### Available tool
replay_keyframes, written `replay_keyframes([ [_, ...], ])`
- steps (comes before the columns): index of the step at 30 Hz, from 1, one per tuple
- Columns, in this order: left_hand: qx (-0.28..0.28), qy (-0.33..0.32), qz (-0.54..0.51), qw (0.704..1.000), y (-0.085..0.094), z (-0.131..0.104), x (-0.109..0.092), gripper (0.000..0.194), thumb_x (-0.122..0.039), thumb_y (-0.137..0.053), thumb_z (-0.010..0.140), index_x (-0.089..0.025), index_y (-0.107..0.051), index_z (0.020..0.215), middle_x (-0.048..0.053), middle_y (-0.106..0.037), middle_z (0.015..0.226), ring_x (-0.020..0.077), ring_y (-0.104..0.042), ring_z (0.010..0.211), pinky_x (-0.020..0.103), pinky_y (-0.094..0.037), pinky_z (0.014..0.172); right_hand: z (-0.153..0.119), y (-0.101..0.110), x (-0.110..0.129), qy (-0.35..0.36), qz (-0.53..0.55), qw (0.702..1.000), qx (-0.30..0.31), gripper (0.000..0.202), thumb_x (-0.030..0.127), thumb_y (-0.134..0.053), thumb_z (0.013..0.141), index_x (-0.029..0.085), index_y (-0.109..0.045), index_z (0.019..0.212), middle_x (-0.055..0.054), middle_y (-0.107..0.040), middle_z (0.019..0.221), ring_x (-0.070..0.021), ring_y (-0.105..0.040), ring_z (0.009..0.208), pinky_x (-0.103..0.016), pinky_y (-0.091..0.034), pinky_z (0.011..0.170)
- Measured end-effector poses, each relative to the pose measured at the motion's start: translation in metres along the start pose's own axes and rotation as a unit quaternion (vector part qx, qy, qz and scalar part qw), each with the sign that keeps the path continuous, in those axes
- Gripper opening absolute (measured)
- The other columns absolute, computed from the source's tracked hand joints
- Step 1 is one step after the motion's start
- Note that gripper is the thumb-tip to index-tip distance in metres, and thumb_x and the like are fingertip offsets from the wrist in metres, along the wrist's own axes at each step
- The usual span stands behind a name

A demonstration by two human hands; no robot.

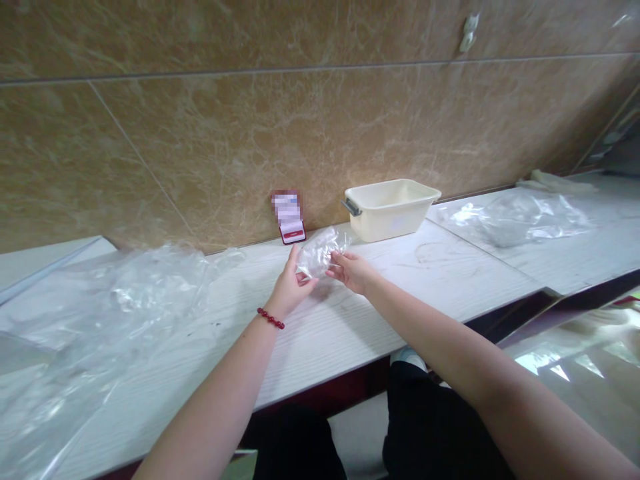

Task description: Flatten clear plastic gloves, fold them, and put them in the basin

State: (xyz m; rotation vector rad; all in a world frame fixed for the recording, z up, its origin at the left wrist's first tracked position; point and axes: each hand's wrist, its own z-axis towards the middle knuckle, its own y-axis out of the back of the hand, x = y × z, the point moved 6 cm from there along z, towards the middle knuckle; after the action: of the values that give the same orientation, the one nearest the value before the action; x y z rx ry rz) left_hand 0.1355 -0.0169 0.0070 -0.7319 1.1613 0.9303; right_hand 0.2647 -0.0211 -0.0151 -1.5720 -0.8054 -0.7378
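Between my two hands is a small clear plastic bag [320, 252], crinkled and shiny, held just above the white wood-grain table. My left hand [291, 283], below a red bead bracelet [271, 318], grips the bag's left and lower side with thumb and fingers. From the right, my right hand [353, 270] pinches the bag's edge between thumb and fingertips. Whether anything lies inside the bag I cannot make out. Just behind it a phone in a red case [290, 217] leans on the wall, its screen blurred out.
A cream plastic tub [393, 210] with a grey handle stands against the tiled wall [225, 133]. Large clear plastic sheeting [145, 300] spreads over the left of the table [320, 353]. More clear plastic bags [530, 217] lie at the right. The table's front edge runs above my legs.
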Motion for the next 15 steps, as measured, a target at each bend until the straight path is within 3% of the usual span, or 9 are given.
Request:
replay_keyframes([
  [3,-0.02,0.044,-0.098,0.994,0.006,0.001,0.002,0.087,-0.022,-0.06,0.066,-0.03,-0.001,0.13,0.007,-0.05,0.114,0.0134,-0.056,0.085,0.026,-0.045,0.072,-0.001,-0.002,-0.001,-0.012,-0.012,1.0,0.026,0.008,0.016,-0.047,0.078,0.015,-0.053,0.072,0.002,-0.056,0.067,-0.0051,-0.055,0.057,-0.017,-0.049,0.054],
  [7,-0.007,0.11,-0.175,0.978,0.015,0.003,0.007,0.057,-0.027,-0.053,0.072,-0.027,-0.029,0.124,0.004,-0.06,0.096,0.0124,-0.058,0.076,0.025,-0.046,0.065,-0.004,-0.006,-0.007,-0.04,-0.064,0.995,0.067,0.006,0.019,-0.05,0.076,0.016,-0.055,0.073,0.001,-0.057,0.068,-0.0063,-0.055,0.057,-0.018,-0.048,0.05],
  [11,0.025,0.158,-0.162,0.974,0.017,0.003,0.014,0.04,-0.019,-0.059,0.066,-0.02,-0.052,0.105,0.005,-0.062,0.091,0.0126,-0.058,0.075,0.024,-0.046,0.066,-0.008,-0.009,-0.008,-0.046,-0.116,0.99,0.07,0.009,0.023,-0.052,0.074,0.016,-0.055,0.071,0.001,-0.055,0.063,-0.0061,-0.052,0.052,-0.017,-0.045,0.044],
  [15,0.026,0.141,-0.128,0.981,0.017,0.004,0.012,0.036,-0.016,-0.062,0.063,-0.018,-0.056,0.099,0.004,-0.061,0.095,0.0109,-0.058,0.073,0.022,-0.045,0.067,-0.01,-0.01,-0.007,-0.045,-0.126,0.989,0.061,0.012,0.027,-0.054,0.073,0.015,-0.056,0.074,-0.001,-0.056,0.068,-0.0058,-0.05,0.051,-0.018,-0.045,0.044],
])
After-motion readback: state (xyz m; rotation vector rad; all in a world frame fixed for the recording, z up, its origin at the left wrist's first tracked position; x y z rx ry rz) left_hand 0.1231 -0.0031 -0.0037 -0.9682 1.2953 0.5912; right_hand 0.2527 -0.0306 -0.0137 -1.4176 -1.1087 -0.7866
